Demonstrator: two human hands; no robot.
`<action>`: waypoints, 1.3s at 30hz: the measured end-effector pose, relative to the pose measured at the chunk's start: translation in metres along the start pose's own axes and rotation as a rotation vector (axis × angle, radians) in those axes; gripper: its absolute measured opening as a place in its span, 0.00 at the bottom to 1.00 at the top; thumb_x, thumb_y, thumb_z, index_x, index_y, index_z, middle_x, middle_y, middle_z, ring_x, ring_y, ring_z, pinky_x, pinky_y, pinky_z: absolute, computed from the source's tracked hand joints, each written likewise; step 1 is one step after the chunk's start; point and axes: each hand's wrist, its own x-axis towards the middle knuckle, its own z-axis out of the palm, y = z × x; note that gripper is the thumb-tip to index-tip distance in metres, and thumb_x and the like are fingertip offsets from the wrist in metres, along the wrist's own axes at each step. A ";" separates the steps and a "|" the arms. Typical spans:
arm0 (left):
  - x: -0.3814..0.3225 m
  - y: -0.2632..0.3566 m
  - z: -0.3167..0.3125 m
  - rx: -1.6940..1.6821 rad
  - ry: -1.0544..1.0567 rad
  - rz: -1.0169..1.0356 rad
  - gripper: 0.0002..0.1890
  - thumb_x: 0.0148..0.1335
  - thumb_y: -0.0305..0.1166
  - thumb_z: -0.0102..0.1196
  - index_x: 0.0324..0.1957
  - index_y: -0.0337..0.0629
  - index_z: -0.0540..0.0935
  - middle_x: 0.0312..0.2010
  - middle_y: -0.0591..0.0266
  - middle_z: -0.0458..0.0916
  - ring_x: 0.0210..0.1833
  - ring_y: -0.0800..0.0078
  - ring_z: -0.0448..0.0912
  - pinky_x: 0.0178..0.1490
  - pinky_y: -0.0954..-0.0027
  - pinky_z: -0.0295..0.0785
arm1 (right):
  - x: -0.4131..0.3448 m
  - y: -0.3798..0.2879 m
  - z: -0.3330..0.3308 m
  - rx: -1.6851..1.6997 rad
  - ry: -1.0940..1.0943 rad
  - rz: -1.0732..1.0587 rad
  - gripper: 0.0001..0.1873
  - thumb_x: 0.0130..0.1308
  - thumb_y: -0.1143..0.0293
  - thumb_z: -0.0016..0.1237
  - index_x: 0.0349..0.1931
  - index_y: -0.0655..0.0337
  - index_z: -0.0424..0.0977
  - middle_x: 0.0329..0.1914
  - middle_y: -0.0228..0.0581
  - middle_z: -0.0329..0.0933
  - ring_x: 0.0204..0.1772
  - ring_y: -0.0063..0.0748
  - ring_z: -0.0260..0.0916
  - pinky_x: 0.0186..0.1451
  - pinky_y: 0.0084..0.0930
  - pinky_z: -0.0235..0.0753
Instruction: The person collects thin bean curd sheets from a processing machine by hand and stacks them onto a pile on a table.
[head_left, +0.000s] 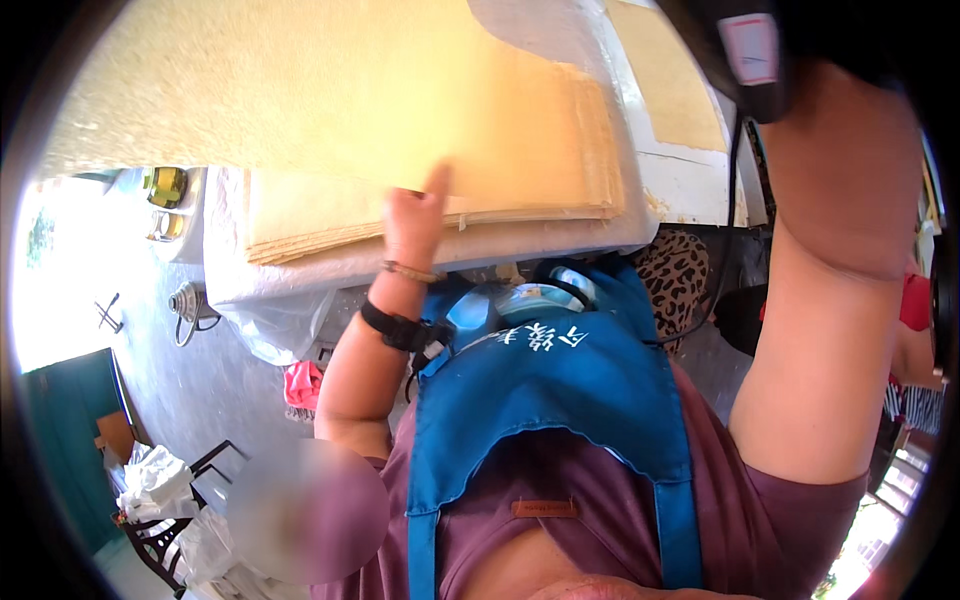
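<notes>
My left hand (415, 219) is at the near edge of a large yellowish sheet of paper (247, 90), with one blurred digit over the paper. The other fingers are hidden or too blurred to show a grip. The sheet spans the upper left, raised over a stack of similar sheets (315, 232). That stack lies on a thick pad covered in clear plastic (232, 277). My right arm (825, 360) is raised close to the camera, a black wrist device (754, 64) near its upper end. The right hand itself is out of view.
A white board (686, 184) with another tan sheet (667, 82) adjoins the pad at right. A black cable (731, 210) hangs beside my right arm. Left of the pad are glass jars (166, 187) and a metal lamp-like fitting (191, 304). Another person's arm (911, 360) shows at far right.
</notes>
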 end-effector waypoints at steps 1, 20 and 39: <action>0.018 -0.026 -0.006 -0.049 0.074 0.012 0.27 0.54 0.51 0.62 0.17 0.33 0.76 0.08 0.60 0.66 0.16 0.78 0.64 0.19 0.66 0.60 | -0.009 0.002 -0.003 0.008 0.008 0.035 0.12 0.52 0.67 0.56 0.36 0.65 0.78 0.31 0.39 0.79 0.33 0.28 0.76 0.39 0.24 0.74; 0.182 -0.032 -0.101 0.918 0.255 0.731 0.26 0.51 0.36 0.61 0.54 0.50 0.74 0.50 0.57 0.76 0.53 0.61 0.73 0.57 0.54 0.63 | -0.130 0.224 0.261 0.837 0.634 1.173 0.16 0.59 0.66 0.55 0.43 0.68 0.74 0.37 0.38 0.79 0.36 0.24 0.75 0.40 0.20 0.74; 0.022 -0.017 0.002 0.808 -0.440 0.813 0.45 0.36 0.44 0.70 0.61 0.51 0.68 0.66 0.58 0.61 0.69 0.56 0.57 0.69 0.55 0.50 | -0.199 0.159 0.237 0.273 0.873 1.064 0.17 0.59 0.64 0.54 0.47 0.60 0.74 0.37 0.41 0.79 0.37 0.32 0.76 0.41 0.26 0.74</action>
